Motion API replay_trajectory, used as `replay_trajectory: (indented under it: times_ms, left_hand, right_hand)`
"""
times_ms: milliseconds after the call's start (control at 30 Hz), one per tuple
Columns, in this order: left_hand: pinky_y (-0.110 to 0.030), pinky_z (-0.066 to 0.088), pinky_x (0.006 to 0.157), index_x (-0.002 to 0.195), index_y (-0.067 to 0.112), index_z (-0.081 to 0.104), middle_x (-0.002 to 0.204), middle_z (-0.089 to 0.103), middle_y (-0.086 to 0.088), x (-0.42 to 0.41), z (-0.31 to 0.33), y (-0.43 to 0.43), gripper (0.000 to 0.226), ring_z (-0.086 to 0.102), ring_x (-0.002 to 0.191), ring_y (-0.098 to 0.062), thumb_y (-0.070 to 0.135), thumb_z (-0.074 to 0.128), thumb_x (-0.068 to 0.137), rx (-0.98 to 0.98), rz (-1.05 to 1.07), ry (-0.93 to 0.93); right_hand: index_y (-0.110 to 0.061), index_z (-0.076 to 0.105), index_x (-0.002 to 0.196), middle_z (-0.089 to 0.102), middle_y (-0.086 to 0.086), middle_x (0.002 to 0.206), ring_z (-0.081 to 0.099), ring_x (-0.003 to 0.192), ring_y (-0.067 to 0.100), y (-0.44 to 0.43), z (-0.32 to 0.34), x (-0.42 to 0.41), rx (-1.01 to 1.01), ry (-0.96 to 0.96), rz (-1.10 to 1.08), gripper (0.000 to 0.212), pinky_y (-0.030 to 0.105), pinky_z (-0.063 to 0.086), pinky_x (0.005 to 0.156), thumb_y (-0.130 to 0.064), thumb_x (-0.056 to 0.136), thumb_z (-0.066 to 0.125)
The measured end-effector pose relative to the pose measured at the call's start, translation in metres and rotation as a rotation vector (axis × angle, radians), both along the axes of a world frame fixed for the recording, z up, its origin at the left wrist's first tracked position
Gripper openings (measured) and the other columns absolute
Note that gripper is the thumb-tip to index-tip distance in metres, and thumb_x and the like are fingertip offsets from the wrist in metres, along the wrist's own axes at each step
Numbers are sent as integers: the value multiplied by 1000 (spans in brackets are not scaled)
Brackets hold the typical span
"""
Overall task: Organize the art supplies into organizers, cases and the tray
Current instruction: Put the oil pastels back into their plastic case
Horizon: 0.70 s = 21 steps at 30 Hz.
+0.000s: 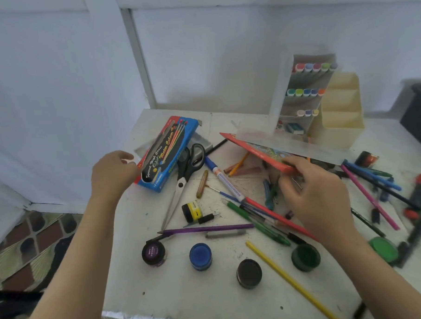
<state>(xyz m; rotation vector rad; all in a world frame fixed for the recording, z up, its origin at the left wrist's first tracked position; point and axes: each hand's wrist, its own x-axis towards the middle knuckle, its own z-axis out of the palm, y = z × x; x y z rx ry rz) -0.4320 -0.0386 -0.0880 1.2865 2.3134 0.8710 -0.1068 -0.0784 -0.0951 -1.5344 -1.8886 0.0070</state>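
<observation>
Bench (pixel 210 299): scissors (pixel 188 165), blue paint pot (pixel 200 256), loose pens (pixel 255 220) between your hands. Your left hand (pixel 113 173) grips the blue watercolour box (pixel 166 154); your right hand (pixel 312 196) fingers pinch the tilted red case (pixel 257 150).

White table (pixel 186 293) fills the middle and right, scuffed and speckled, a pale wall (pixel 44 82) across the top, a white post (pixel 138 58) slanting down it upper centre, and patterned brown-and-cream floor (pixel 34 241) showing lower left.
</observation>
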Motion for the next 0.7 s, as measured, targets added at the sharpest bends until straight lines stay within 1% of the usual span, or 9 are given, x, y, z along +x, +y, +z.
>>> replay_trajectory:
  times_ms: [67, 167, 267, 333, 433, 500, 533, 633, 700]
  left_hand:
    - [-37, 45, 92, 115, 15, 63, 117, 62, -9, 3, 1, 0, 43, 56, 108, -27, 20, 50, 75, 16, -8, 27]
    - [-42, 47, 93, 120, 16, 60, 121, 59, -8, 6, 2, 5, 34, 57, 103, -25, 21, 54, 87, 39, -47, 19]
    - [-40, 48, 88, 131, 17, 50, 129, 55, -10, 11, 3, 10, 45, 55, 108, -26, 35, 56, 91, -31, -134, 18]
    - [-36, 46, 79, 138, 18, 42, 133, 52, -10, 15, 4, 11, 56, 55, 104, -25, 40, 59, 90, -68, -196, -19]
    - [-24, 40, 70, 142, 23, 35, 118, 53, -3, 19, 4, 10, 70, 53, 86, -13, 42, 68, 83, -105, -338, -16]
    - [-15, 34, 62, 141, 23, 34, 108, 51, 4, 20, 1, 10, 77, 48, 76, 0, 37, 75, 77, -101, -393, -16]
    - [-13, 32, 61, 140, 23, 35, 106, 49, 5, 21, 0, 9, 78, 47, 75, 2, 34, 77, 75, -94, -403, -13]
    - [-18, 37, 64, 139, 22, 37, 107, 50, 5, 23, -2, 10, 76, 51, 82, -7, 28, 78, 75, -62, -396, 27]
    - [-27, 41, 73, 137, 23, 40, 108, 54, 4, 24, -2, 10, 76, 52, 91, -14, 39, 75, 71, -33, -374, 42]
  right_hand:
    - [-10, 66, 113, 71, 3, 93, 63, 75, 15, -1, 0, 4, -7, -14, -10, 29, 24, 46, 66, -21, 87, 60]
    - [-9, 67, 112, 71, 4, 93, 60, 75, 13, -2, -1, 11, 2, -16, -11, 28, 25, 46, 69, -20, 86, 61]
    - [-10, 66, 113, 70, 3, 93, 56, 76, 10, -1, 0, 18, -10, 19, -11, 32, 26, 46, 71, -24, 87, 55]
    - [-11, 66, 113, 69, -1, 92, 57, 77, 9, -2, 2, 21, -3, 48, -10, 35, 24, 45, 72, -28, 86, 51]
    - [-13, 67, 113, 66, -5, 90, 58, 76, 11, -3, 6, 26, 15, 95, -14, 34, 19, 43, 70, -28, 86, 52]
    - [-12, 67, 112, 68, -3, 91, 57, 77, 9, -3, 7, 29, 31, 105, -29, 28, 10, 39, 71, -21, 89, 55]
    - [-12, 68, 111, 68, -3, 91, 56, 76, 7, -4, 7, 29, 40, 106, -34, 25, 6, 36, 71, -19, 90, 55]
    - [-11, 68, 108, 64, -6, 84, 47, 65, -6, -5, 7, 31, 58, 118, -41, 23, 2, 36, 63, -17, 90, 55]
    - [-11, 68, 108, 63, -7, 84, 45, 65, -11, -5, 7, 33, 61, 139, -43, 21, 2, 37, 63, -14, 90, 56]
